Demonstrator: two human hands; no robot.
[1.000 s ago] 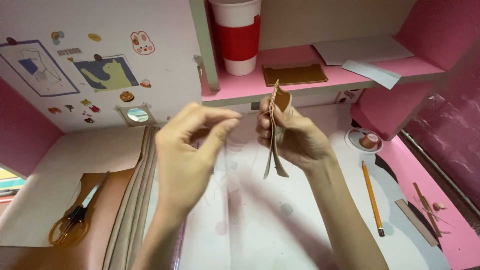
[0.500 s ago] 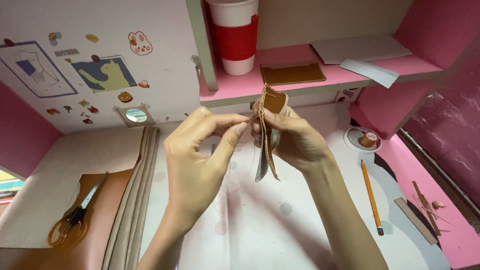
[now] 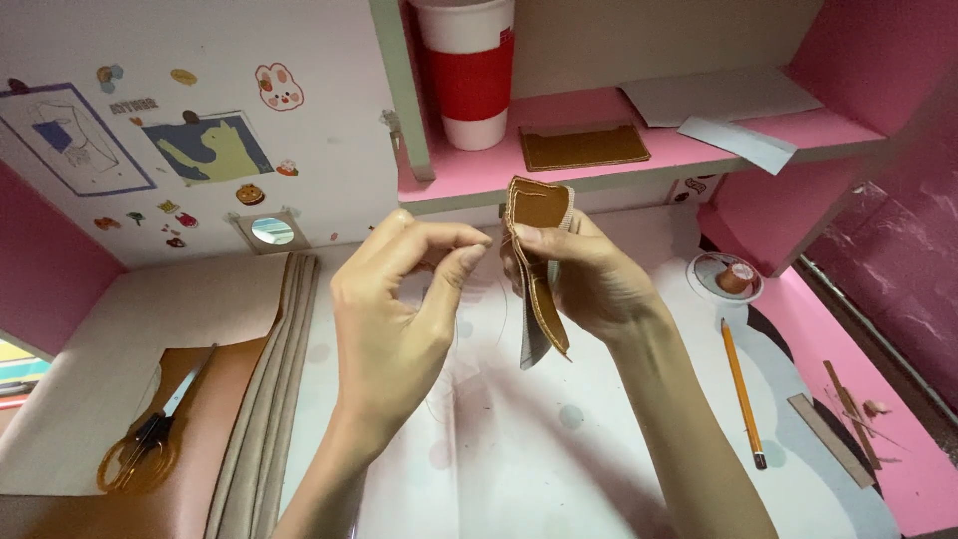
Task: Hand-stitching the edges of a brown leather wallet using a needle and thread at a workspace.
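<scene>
My right hand (image 3: 589, 284) grips a small brown leather piece (image 3: 537, 262) with light stitching along its edge, held upright on edge above the white work mat (image 3: 519, 439). My left hand (image 3: 394, 319) is just left of it, thumb and forefinger pinched together close to the leather's edge. What they pinch is too fine to make out; thin thread loops (image 3: 469, 329) show faintly below the fingers.
Scissors (image 3: 150, 439) lie on a brown leather sheet (image 3: 190, 479) at the left, beside a folded beige strip (image 3: 274, 379). A pencil (image 3: 740, 389) and a small round dish (image 3: 726, 276) lie at the right. A pink shelf (image 3: 639, 160) holds a red-sleeved cup (image 3: 469, 70), a brown leather rectangle (image 3: 582, 146) and papers.
Both hands have risen slightly. My left hand has closed in on the leather piece, and its fingers now pinch right at the leather's edge.
</scene>
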